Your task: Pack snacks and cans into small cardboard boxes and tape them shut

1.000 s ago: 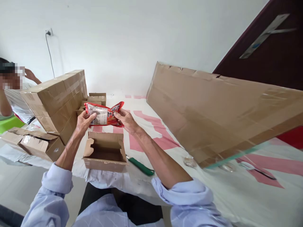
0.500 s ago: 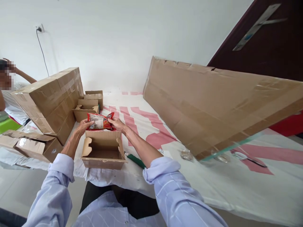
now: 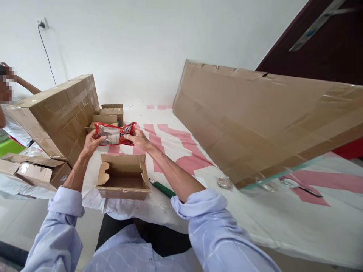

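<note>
Between my two hands I hold up a red food packet (image 3: 115, 135) with a clear, pale left part and dark printing on its right. My left hand (image 3: 93, 142) pinches its left end, thumb on the front. The right end is gripped by my right hand (image 3: 138, 138). Nearer to me, below the packet, an open cardboard box (image 3: 123, 192) sits on the table; its inside shows bare brown card. A green-handled tool (image 3: 162, 188) lies to the right of this box, partly behind my right forearm.
Stacked taped cartons (image 3: 53, 109) form a wall at the left, with small open boxes (image 3: 112, 111) beside them. Another opened carton (image 3: 34, 172) lies front left. A large cardboard sheet (image 3: 255, 121) leans across the right. Tape rolls (image 3: 225, 182) and scissors (image 3: 302, 187) rest nearby. A person sits far left.
Both hands have lifted the packet slightly up and to the left, away from the open box. My view has shifted a little; the box stays where it was.
</note>
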Action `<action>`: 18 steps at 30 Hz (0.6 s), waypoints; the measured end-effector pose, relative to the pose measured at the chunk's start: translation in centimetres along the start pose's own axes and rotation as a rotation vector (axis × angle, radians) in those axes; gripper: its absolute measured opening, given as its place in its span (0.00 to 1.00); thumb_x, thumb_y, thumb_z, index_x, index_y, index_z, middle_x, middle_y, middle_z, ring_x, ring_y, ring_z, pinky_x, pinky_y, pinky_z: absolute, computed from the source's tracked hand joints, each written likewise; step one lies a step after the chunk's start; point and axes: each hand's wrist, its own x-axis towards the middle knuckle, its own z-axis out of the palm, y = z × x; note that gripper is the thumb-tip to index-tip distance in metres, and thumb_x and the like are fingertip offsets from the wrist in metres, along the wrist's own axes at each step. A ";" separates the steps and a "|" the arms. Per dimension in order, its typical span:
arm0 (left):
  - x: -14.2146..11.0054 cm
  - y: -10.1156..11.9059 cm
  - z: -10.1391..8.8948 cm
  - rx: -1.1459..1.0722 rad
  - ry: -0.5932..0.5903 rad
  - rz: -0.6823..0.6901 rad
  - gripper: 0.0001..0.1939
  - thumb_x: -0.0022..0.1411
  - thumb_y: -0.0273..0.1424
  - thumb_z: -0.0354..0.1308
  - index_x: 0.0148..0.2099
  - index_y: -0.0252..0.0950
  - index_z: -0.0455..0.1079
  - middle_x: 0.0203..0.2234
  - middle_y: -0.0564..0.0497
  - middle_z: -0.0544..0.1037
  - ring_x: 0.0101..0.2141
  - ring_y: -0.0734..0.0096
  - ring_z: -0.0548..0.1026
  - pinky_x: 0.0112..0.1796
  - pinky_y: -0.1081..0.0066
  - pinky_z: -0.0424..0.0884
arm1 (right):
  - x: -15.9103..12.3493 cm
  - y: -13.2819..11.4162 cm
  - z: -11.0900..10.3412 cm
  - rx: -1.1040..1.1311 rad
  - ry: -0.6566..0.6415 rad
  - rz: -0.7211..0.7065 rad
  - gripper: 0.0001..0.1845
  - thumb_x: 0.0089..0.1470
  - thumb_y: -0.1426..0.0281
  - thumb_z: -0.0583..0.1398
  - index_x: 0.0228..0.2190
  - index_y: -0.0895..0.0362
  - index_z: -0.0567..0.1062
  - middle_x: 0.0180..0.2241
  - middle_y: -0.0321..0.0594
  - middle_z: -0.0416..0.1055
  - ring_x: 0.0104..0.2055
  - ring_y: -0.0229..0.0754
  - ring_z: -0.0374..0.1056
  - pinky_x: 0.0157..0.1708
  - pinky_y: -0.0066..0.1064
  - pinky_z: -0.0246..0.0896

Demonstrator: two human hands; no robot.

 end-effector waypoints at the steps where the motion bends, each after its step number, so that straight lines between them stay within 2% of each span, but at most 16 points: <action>1: 0.3 0.5 -0.5 0.002 0.012 0.038 0.39 0.37 0.45 0.85 0.50 0.38 0.79 0.45 0.47 0.86 0.47 0.55 0.82 0.49 0.61 0.79 | -0.1 -1.0 -0.2 -0.002 -0.025 -0.074 0.33 0.45 0.52 0.75 0.47 0.57 0.80 0.49 0.43 0.82 0.51 0.49 0.74 0.54 0.39 0.72; 3: 0.5 0.8 -1.7 0.019 0.045 0.085 0.39 0.38 0.45 0.84 0.52 0.38 0.78 0.48 0.46 0.85 0.49 0.55 0.82 0.51 0.62 0.79 | -1.1 -2.4 -1.0 -0.041 -0.100 -0.168 0.37 0.48 0.50 0.74 0.55 0.56 0.78 0.57 0.48 0.78 0.57 0.51 0.74 0.58 0.42 0.71; 4: 0.5 0.5 -2.4 0.031 0.067 0.094 0.39 0.38 0.45 0.84 0.51 0.37 0.78 0.48 0.46 0.85 0.48 0.55 0.82 0.51 0.62 0.78 | -2.1 -2.8 -1.4 -0.077 -0.145 -0.158 0.39 0.49 0.50 0.73 0.58 0.56 0.77 0.60 0.50 0.77 0.59 0.52 0.73 0.59 0.43 0.71; 7: 0.5 -2.2 -3.9 0.068 0.154 0.067 0.35 0.37 0.44 0.83 0.46 0.36 0.78 0.41 0.46 0.85 0.44 0.57 0.81 0.48 0.62 0.78 | -6.0 -2.6 -2.6 -0.235 -0.266 0.046 0.43 0.46 0.53 0.76 0.60 0.55 0.77 0.62 0.54 0.75 0.61 0.55 0.74 0.57 0.45 0.73; 9: 0.7 -4.6 -4.5 0.091 0.221 0.023 0.31 0.36 0.41 0.82 0.42 0.36 0.76 0.36 0.48 0.84 0.41 0.59 0.80 0.46 0.63 0.77 | -8.7 -1.5 -3.0 -0.381 -0.293 0.146 0.38 0.42 0.58 0.76 0.55 0.56 0.81 0.56 0.51 0.80 0.58 0.57 0.75 0.55 0.45 0.74; 12: 1.6 -8.3 -4.9 0.116 0.303 -0.040 0.26 0.37 0.34 0.79 0.39 0.35 0.75 0.31 0.51 0.82 0.39 0.61 0.78 0.45 0.64 0.76 | -11.8 0.6 -3.5 -0.555 -0.193 0.183 0.17 0.46 0.64 0.68 0.39 0.57 0.85 0.40 0.43 0.83 0.46 0.54 0.78 0.48 0.42 0.75; 13: 2.1 -9.3 -4.9 0.120 0.323 -0.054 0.24 0.37 0.32 0.78 0.38 0.35 0.75 0.31 0.51 0.82 0.39 0.61 0.78 0.45 0.64 0.75 | -12.4 1.2 -3.8 -0.571 -0.147 0.180 0.14 0.47 0.64 0.64 0.34 0.57 0.85 0.35 0.41 0.83 0.42 0.52 0.78 0.45 0.41 0.74; 15: 3.3 -11.0 -5.0 0.125 0.348 -0.074 0.22 0.38 0.28 0.75 0.38 0.34 0.74 0.31 0.51 0.81 0.40 0.62 0.77 0.45 0.65 0.74 | -13.2 2.1 -4.8 -0.553 -0.072 0.177 0.14 0.46 0.64 0.60 0.30 0.56 0.84 0.31 0.39 0.81 0.39 0.51 0.77 0.43 0.40 0.73; 18: 5.1 -12.9 -5.3 0.137 0.362 -0.092 0.19 0.38 0.25 0.72 0.36 0.33 0.73 0.32 0.50 0.81 0.41 0.61 0.76 0.47 0.64 0.73 | -13.8 2.7 -6.7 -0.469 0.016 0.220 0.15 0.42 0.63 0.60 0.28 0.55 0.84 0.30 0.39 0.82 0.38 0.51 0.77 0.43 0.41 0.72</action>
